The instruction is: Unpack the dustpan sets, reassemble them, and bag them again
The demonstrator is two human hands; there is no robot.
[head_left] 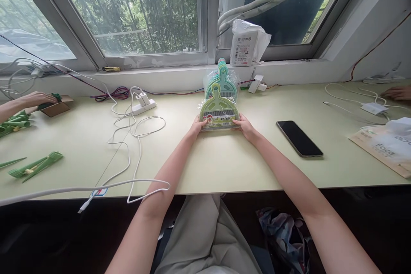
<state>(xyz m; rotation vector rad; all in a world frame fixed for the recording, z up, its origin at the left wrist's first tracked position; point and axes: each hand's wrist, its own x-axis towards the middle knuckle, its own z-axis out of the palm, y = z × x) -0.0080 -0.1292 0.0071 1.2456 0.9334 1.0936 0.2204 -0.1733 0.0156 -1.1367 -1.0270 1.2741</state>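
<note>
A yellow-green mini dustpan and brush set [218, 110] in clear wrapping stands near the middle of the table, its looped handle up. My left hand [198, 125] grips its lower left edge, thumb on the front. On the opposite edge, my right hand [243, 126] holds it the same way. Right behind it are several teal dustpan sets [222, 76], also wrapped and lined up toward the windowsill. The fingers behind the front set are hidden.
A black phone [299, 138] lies right of my hands. White cables [135, 137] and a power strip [144, 106] are to the left. Another person's hand [40, 99] is over a small cardboard box [57, 107]; a further hand [398, 93] rests at far right. A tissue pack [385, 147] lies nearby.
</note>
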